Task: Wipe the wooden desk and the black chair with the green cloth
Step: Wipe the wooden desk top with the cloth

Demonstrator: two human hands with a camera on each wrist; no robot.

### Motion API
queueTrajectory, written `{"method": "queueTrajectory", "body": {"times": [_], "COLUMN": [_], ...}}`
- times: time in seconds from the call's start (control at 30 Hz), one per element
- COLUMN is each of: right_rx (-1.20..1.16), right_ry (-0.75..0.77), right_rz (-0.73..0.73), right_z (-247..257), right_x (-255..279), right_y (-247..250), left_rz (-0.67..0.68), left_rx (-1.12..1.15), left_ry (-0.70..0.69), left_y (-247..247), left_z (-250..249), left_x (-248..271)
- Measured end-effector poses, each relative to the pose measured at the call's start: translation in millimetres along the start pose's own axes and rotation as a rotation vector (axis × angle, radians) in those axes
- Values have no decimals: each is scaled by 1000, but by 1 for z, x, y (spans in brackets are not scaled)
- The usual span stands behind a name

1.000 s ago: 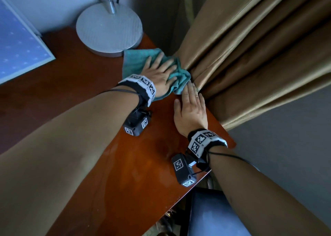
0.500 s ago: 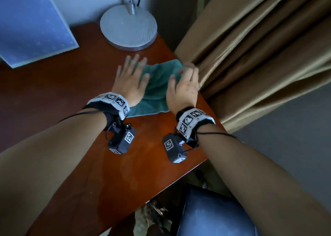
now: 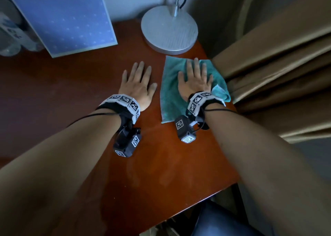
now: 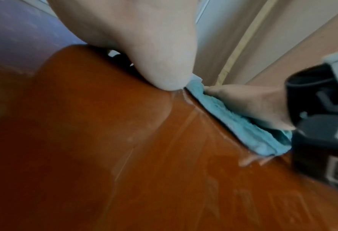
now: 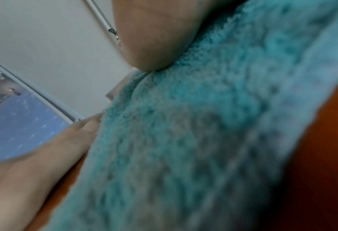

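Head camera first: I see my right hand (image 3: 196, 82) lying flat on the green cloth (image 3: 171, 96), fingers straight and a little spread, palm pressing the cloth onto the wooden desk (image 3: 161, 164). The cloth sits at the desk's far right corner, just in front of the round grey lamp base (image 3: 169, 29) and right against the tan curtain (image 3: 279, 70), with one lighter corner turned up by my wrist. My left hand (image 3: 138, 86) rests flat on the bare wood just beside the cloth's left edge, fingers straight, holding nothing. A blue board (image 3: 66, 18) leans at the back left of the desk. Below the desk's near edge I can make out a dark blue-black surface (image 3: 220, 221); whether it is the chair I cannot tell.

Left wrist camera: I look along my left hand (image 4: 144, 46), whose heel and thumb side meet the reddish desk (image 4: 124, 156). Beyond the hand the green cloth (image 4: 243, 125) lies as a low folded strip on the wood, and my right hand (image 4: 253, 101) lies on top of it. The curtain (image 4: 282, 39) hangs behind.

Right wrist camera: the view is blurred and nearly filled by the pile of the green cloth (image 5: 203, 140). My right hand (image 5: 154, 31) presses down into it from above. At lower left I see my left hand (image 5: 45, 156) beside the cloth, the blue board (image 5: 19, 125) behind it, and a sliver of desk (image 5: 322, 156) at right.
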State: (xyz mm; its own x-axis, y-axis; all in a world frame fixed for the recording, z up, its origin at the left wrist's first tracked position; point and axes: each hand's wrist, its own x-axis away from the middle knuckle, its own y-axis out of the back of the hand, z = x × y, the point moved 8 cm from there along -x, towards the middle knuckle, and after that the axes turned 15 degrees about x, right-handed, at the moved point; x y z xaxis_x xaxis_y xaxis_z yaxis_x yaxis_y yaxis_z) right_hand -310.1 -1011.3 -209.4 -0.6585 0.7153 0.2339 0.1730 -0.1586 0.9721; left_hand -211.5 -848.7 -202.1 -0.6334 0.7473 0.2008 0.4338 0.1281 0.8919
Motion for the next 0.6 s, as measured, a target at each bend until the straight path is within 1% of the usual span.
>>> {"method": "queueTrajectory", "body": {"times": [0.1, 0.17, 0.3, 0.4, 0.5, 0.6], "right_rx": [18, 17, 13, 14, 17, 10], "right_ry": [2, -27, -83, -64, -72, -111], "right_rz": [-13, -38, -48, -5, 21, 28], "right_z": [-3, -5, -7, -13, -30, -57], "right_x": [-28, -41, -42, -25, 12, 53], "right_y": [6, 8, 10, 6, 1, -10], "left_rz": [-7, 0, 11, 26, 32, 14], "left_rx": [-35, -36, -37, -40, -41, -89], "left_ry": [2, 2, 5, 9, 30, 68], "left_y": [-2, -3, -3, -3, 1, 1], "left_z": [1, 1, 2, 2, -1, -12], "left_x": [0, 0, 0, -1, 4, 23]}}
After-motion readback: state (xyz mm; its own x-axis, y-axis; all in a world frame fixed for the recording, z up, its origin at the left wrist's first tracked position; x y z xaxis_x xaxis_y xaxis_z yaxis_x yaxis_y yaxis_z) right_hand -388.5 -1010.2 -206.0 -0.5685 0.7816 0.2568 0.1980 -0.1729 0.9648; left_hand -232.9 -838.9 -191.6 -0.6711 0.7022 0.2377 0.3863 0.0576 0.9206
